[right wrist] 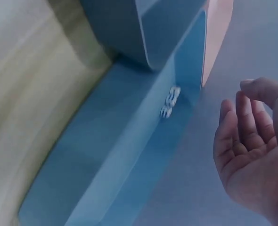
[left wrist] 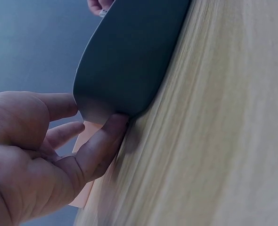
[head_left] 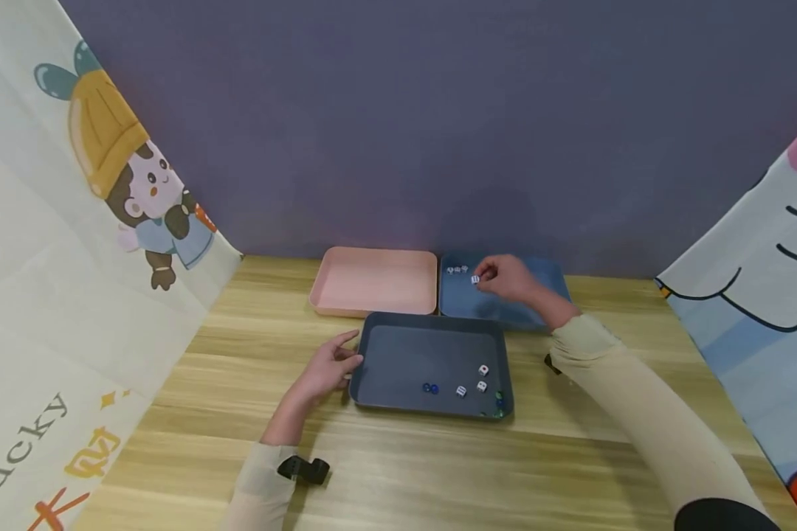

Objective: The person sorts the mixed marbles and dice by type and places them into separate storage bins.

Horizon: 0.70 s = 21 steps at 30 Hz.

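Note:
At the far right, my right hand [head_left: 507, 278] pinches a white die [head_left: 474, 279] between thumb and fingertips above the blue tray [head_left: 531, 310]. Three more dice [right wrist: 170, 101] sit in a row at that tray's left end. My left hand [head_left: 327, 369] touches the left side of the dark grey tray [head_left: 398, 361], fingers loosely bent, with fingertips on its outer wall in the left wrist view. Inside the grey tray lie three white dice [head_left: 481, 386], two dark blue marbles [head_left: 430, 388] and several green and blue marbles [head_left: 499, 402] in the near right corner.
A pink tray [head_left: 375, 280] stands at the back left, beside the blue one and behind the grey one. All three rest on a wood-grain table [head_left: 438, 472]. A dark backdrop [head_left: 405, 133] rises behind, with printed cloths at both sides.

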Available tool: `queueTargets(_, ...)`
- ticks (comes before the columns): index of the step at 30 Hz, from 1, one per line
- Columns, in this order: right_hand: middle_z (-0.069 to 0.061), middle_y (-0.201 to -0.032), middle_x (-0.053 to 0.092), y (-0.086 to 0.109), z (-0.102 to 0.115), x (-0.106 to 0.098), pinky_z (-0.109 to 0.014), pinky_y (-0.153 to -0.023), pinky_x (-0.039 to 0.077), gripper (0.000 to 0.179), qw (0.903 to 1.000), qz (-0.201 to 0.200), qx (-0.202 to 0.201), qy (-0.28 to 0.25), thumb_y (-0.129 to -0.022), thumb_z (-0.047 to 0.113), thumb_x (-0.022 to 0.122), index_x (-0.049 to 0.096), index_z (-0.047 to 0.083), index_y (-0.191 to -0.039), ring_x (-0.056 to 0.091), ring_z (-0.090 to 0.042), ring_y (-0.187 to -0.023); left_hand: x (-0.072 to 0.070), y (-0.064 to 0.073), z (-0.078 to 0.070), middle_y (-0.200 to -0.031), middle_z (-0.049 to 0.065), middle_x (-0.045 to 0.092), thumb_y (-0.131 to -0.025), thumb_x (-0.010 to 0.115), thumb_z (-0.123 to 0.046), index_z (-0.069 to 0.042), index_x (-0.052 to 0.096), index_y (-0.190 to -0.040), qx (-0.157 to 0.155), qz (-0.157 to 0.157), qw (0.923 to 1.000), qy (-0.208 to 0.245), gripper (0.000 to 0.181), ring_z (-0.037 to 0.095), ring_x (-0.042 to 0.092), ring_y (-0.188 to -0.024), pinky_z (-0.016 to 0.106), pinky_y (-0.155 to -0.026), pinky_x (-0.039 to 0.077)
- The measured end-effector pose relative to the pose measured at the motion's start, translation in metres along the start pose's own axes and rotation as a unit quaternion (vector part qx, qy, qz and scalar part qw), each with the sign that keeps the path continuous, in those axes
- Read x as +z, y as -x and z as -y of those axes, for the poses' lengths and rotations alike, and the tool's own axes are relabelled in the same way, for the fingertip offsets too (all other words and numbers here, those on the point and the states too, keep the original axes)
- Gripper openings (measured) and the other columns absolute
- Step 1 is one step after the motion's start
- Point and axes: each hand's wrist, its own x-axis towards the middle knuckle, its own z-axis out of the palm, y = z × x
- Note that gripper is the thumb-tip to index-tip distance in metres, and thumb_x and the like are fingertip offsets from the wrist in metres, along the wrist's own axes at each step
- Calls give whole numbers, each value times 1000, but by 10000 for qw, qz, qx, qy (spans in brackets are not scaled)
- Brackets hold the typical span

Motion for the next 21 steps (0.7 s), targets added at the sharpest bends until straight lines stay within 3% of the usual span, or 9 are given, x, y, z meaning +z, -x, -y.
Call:
queueTargets(7,-15,-101,60,-19,-8,-15,-43,-76,47,21,9982,-6,564,-214,-93,12,64,63,-1,-110,56,-29,-92,-2,-1,1,-118,22,57,-96,60,-5,-13,41,-148,-43,16,10000,-30,56,24,64,-82,36,-61,55)
queueTargets(15,-19,-120,54,-40,-21,-23,-51,-89,45,30,9938,-6,1011,-471,-95,16,63,60,-2,-119,52,-36,-109,-4,-1,2,-116,22,58,-96,60,-4,-14,43,-148,0,-13,10000,-12,55,24,64,-82,37,-61,55)
queueTargets(21,-22,-124,52,-48,-35,-26,-53,-93,42,36,9930,42,1149,-252,-95,16,63,57,-5,-124,49,-39,-114,-2,-4,3,-118,23,57,-96,60,-4,-13,43,-148,62,80,9999,42,55,25,65,-87,39,-63,56)
